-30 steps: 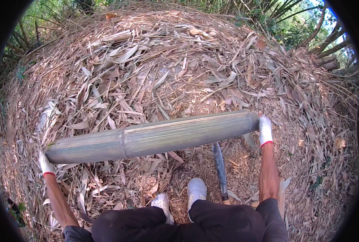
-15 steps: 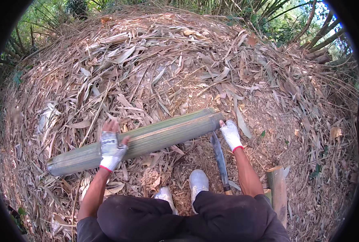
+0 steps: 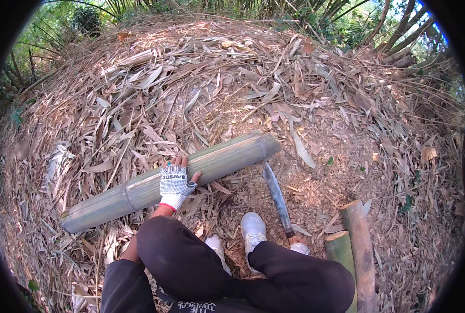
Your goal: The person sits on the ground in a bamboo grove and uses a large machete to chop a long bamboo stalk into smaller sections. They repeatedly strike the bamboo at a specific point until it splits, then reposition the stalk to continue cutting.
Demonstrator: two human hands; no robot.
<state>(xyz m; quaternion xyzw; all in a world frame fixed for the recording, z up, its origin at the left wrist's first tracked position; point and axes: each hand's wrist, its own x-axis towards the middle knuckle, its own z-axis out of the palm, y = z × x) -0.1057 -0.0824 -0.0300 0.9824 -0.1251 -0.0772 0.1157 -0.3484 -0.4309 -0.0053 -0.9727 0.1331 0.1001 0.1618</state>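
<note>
A thick green-grey bamboo pole (image 3: 211, 168) lies slantwise on the leaf litter, its right end farther from me. My left hand (image 3: 176, 185), in a white-and-grey fingerless glove, grips it near the middle, fingers over the far side and thumb apart on top. Close to my right shoe lies a machete (image 3: 278, 195) with a dark blade, its tip pointing toward the pole's right end. My right hand (image 3: 298, 247), gloved in white, is closed around the machete's handle. My right knee hides most of that hand and its wrist.
Two cut bamboo pieces, one green (image 3: 341, 255) and one brownish (image 3: 358, 245), lie beside my right leg. Dry leaves (image 3: 154, 78) and stalks cover the ground. My light shoes (image 3: 253, 232) stand between pole and knees. Bamboo clumps (image 3: 404, 39) grow at the far right.
My right hand has left the pole's right end and come back to the machete handle. My left hand has slid rightward along the pole, which appears slightly rolled.
</note>
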